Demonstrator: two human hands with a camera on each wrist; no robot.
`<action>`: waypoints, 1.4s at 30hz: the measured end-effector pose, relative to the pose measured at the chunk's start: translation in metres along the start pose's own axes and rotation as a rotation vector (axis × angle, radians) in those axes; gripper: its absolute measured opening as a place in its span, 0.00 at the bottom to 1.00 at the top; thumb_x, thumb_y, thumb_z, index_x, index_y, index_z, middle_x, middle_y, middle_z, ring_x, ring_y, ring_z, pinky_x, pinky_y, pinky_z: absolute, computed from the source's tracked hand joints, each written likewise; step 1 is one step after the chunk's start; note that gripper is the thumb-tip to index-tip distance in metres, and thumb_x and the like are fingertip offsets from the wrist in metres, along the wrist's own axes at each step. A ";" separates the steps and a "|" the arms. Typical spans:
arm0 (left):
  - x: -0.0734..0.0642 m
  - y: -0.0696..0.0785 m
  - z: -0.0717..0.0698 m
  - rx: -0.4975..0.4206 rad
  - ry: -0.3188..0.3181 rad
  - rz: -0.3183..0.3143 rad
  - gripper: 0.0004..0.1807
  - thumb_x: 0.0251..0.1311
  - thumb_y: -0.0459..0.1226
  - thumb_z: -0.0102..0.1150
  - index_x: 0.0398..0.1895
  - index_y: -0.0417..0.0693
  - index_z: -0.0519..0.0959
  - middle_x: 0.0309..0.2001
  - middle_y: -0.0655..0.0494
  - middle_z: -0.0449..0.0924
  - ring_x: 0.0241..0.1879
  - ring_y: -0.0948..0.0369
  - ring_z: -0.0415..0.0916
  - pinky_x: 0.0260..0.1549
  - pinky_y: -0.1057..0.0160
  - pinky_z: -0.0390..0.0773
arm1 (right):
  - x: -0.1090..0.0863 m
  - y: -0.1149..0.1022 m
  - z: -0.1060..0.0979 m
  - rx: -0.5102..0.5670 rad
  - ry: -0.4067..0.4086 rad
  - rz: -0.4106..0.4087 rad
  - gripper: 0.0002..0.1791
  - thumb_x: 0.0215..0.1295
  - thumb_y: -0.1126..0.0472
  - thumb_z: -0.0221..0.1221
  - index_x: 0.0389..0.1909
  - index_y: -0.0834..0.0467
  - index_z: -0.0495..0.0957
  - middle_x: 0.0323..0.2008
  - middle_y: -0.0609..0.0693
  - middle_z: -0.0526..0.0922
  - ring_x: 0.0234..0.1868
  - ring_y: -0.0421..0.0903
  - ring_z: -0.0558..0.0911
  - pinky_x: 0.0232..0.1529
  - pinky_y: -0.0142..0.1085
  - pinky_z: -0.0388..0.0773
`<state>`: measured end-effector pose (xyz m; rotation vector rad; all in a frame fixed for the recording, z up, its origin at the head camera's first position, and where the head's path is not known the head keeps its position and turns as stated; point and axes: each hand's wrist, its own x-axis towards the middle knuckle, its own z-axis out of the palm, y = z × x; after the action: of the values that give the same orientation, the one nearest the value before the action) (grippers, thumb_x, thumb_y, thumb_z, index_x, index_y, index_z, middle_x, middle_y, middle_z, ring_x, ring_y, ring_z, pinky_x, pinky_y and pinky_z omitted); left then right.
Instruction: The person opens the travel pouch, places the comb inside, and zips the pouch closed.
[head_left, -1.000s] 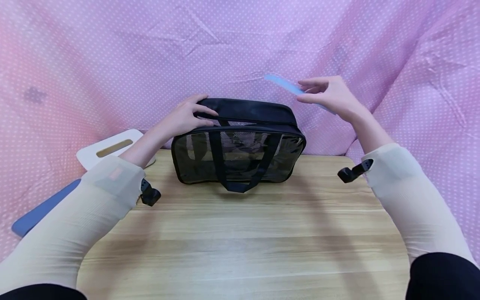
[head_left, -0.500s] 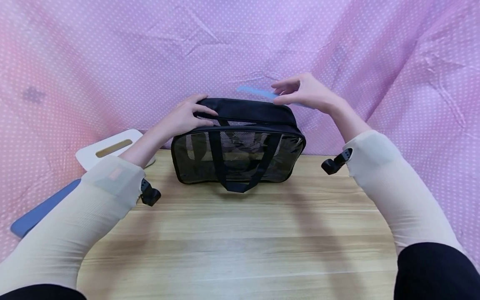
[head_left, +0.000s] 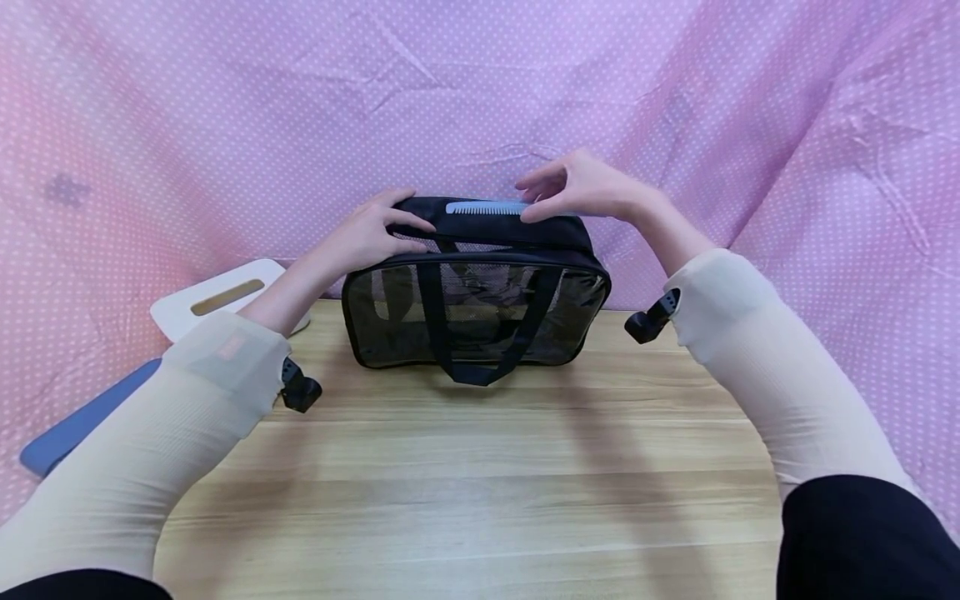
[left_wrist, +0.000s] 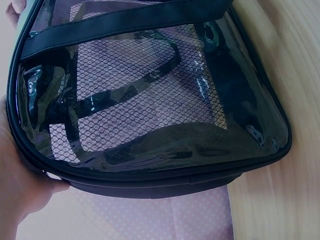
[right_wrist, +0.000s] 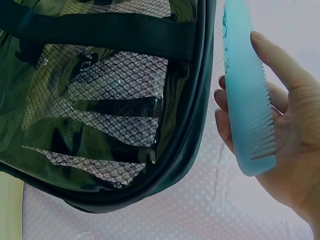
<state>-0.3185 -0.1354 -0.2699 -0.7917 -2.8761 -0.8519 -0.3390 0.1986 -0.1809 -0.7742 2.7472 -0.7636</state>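
Observation:
A black see-through toiletry bag (head_left: 487,312) stands upright at the back of the wooden table, its front strap hanging down and a gap showing along its top. My left hand (head_left: 371,232) grips the bag's top left corner. In my right hand (head_left: 585,187) a light blue comb (head_left: 483,208) is pinched between thumb and fingers, held over the rear top edge of the bag. The right wrist view shows the comb (right_wrist: 247,100) beside the bag's right side, apart from it, teeth toward the thumb. In the left wrist view, mesh shows through the clear panel (left_wrist: 140,100).
Left of the bag, a white board with a slot handle (head_left: 225,292) lies partly behind my left forearm. A blue flat object (head_left: 90,417) is at the far left. Pink dotted cloth (head_left: 480,92) hangs behind the wooden table (head_left: 480,483).
My right hand has moved left and slightly down with the comb, from right of the bag to over its top. The comb has turned closer to level. My left hand stays put.

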 end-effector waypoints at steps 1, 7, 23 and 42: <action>0.000 0.000 0.000 0.000 0.001 0.000 0.21 0.70 0.44 0.63 0.63 0.49 0.82 0.84 0.45 0.46 0.84 0.44 0.39 0.80 0.35 0.44 | 0.001 0.000 0.001 -0.008 -0.007 -0.004 0.33 0.62 0.45 0.71 0.68 0.47 0.77 0.62 0.50 0.85 0.62 0.45 0.82 0.70 0.46 0.74; 0.000 -0.001 0.001 0.000 0.005 0.003 0.21 0.70 0.44 0.63 0.63 0.49 0.82 0.84 0.45 0.46 0.84 0.43 0.39 0.80 0.34 0.44 | 0.007 -0.001 0.006 -0.037 -0.054 -0.019 0.33 0.63 0.47 0.70 0.68 0.52 0.77 0.59 0.52 0.87 0.62 0.47 0.83 0.70 0.46 0.74; 0.000 0.000 0.000 0.000 -0.010 -0.002 0.22 0.70 0.44 0.63 0.65 0.50 0.81 0.84 0.46 0.45 0.84 0.44 0.38 0.80 0.35 0.44 | 0.014 -0.003 0.015 -0.078 -0.109 -0.023 0.32 0.64 0.49 0.70 0.68 0.53 0.77 0.53 0.55 0.89 0.57 0.47 0.85 0.66 0.43 0.75; 0.000 0.000 0.001 -0.001 -0.009 -0.005 0.22 0.70 0.45 0.64 0.64 0.50 0.81 0.84 0.47 0.45 0.84 0.44 0.39 0.80 0.37 0.44 | 0.018 -0.009 0.023 -0.117 -0.113 -0.047 0.31 0.66 0.49 0.68 0.68 0.53 0.77 0.54 0.55 0.89 0.61 0.49 0.84 0.67 0.45 0.76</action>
<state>-0.3181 -0.1347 -0.2703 -0.7904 -2.8867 -0.8526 -0.3439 0.1727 -0.1964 -0.8794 2.7002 -0.5529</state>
